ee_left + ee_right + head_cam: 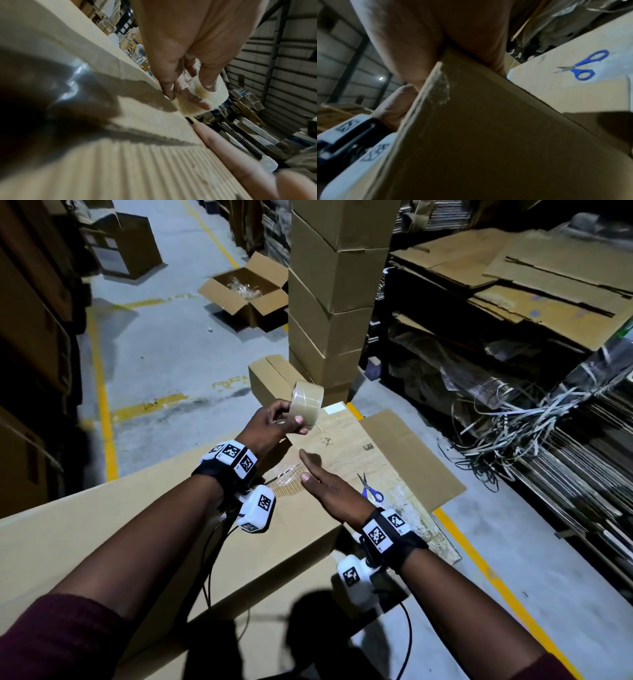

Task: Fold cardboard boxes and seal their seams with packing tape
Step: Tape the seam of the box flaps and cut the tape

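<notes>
My left hand (289, 419) is raised above the far end of the big cardboard box (137, 529) and grips a roll of clear-brown packing tape (307, 405). In the left wrist view its fingers curl round the tape roll (204, 94) over the box top (137, 155). My right hand (313, 474) is open with straight fingers just below the roll, at the box's far right corner, where crumpled tape sticks to the cardboard. In the right wrist view the palm (428, 44) sits against the box edge (471, 128).
Blue-handled scissors (371, 490) lie on a flat cardboard sheet (411, 460) just right of my right hand. A tall stack of boxes (332, 302) stands ahead, an open box (246, 292) behind it on the floor. Racks of flattened cardboard (531, 285) and loose strapping fill the right side.
</notes>
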`<state>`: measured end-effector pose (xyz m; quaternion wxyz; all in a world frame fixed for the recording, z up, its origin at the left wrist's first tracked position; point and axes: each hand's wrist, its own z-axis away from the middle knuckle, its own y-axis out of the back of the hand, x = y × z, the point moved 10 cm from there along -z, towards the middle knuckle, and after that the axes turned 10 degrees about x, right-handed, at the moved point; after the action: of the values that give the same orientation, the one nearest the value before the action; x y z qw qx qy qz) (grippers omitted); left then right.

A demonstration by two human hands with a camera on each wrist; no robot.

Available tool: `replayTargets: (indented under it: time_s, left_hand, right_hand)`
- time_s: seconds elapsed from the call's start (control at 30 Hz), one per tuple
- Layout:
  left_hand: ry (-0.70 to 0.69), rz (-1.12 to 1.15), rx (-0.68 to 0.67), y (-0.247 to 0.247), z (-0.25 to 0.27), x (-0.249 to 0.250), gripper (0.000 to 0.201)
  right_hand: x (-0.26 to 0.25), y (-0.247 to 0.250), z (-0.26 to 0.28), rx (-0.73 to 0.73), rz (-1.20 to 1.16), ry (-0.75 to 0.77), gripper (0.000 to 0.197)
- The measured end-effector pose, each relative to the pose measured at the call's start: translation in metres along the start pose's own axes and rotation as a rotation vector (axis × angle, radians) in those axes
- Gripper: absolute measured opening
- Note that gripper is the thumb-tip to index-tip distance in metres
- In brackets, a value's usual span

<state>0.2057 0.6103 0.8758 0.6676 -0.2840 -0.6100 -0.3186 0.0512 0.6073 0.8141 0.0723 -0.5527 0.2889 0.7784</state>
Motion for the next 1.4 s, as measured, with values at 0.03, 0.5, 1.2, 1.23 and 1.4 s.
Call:
replayTargets:
  time_s: [0.03,0.5,1.2,1.23,1.4]
  left_hand:
    - [-0.012,-0.016,-0.013,-0.001,0.0,0.001,0.014]
    - [-0.047,-0.147,-0.003,-0.007,-0.004,-0.001,0.024]
    - [-0.09,-0.437,-0.124,-0.026,0.007,0.017,0.03]
    - [-0.081,-0.455,-0.183,-0.033,0.01,0.019,0.031]
    - [-0.058,-0.529,-0.344,-0.048,0.019,0.036,0.039]
  right_hand:
    - [0.002,0.0,-0.002,-0.022,-0.095,-0.017,0.053]
    - [0.026,-0.005,0.021,-0.245,-0.076,-0.19,0.075]
    - [-0.046,0.111,0.014,0.361,0.371,0.373,0.088]
    - [-0.054,0.117,0.011,0.372,0.437,0.436,0.095]
    - [-0.079,0.114,0.009,0.144,0.573,0.404,0.059]
